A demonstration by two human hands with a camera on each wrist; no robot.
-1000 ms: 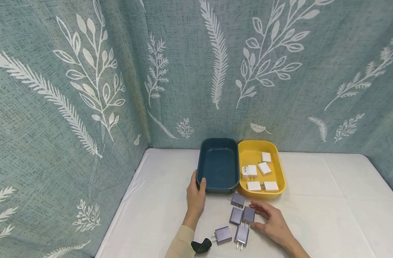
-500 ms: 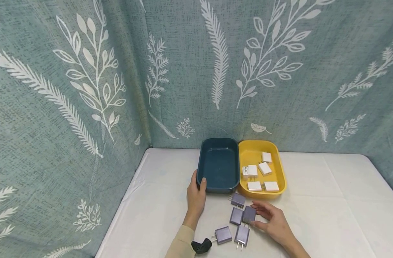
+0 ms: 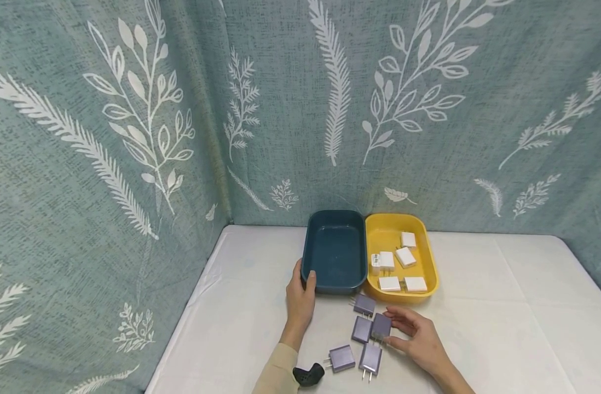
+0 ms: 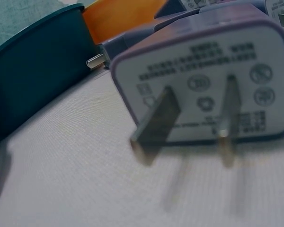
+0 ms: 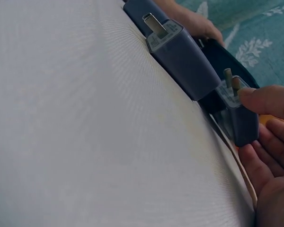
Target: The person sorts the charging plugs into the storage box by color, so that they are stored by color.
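My left hand [image 3: 300, 302] grips the near left corner of a dark blue tray [image 3: 307, 246], thumb over the rim and fingers along the outer wall. My right hand [image 3: 419, 335] pinches a purple wall charger [image 3: 381, 326] between thumb and fingers. In the right wrist view the thumb lies by the prongs of that charger [image 5: 246, 124], with fingertips under its other end. Several more purple chargers lie close by on the white cloth, one [image 3: 362, 329] just left of the pinched one and another [image 3: 370, 359] nearer me. The blue tray holds nothing.
A yellow tray [image 3: 431, 257] stands against the blue tray's right side and holds several white chargers [image 3: 405, 257]. A black curved object [image 3: 308, 375] lies beside the left sleeve [image 3: 279, 365]. A patterned green curtain [image 3: 290, 109] hangs behind the table.
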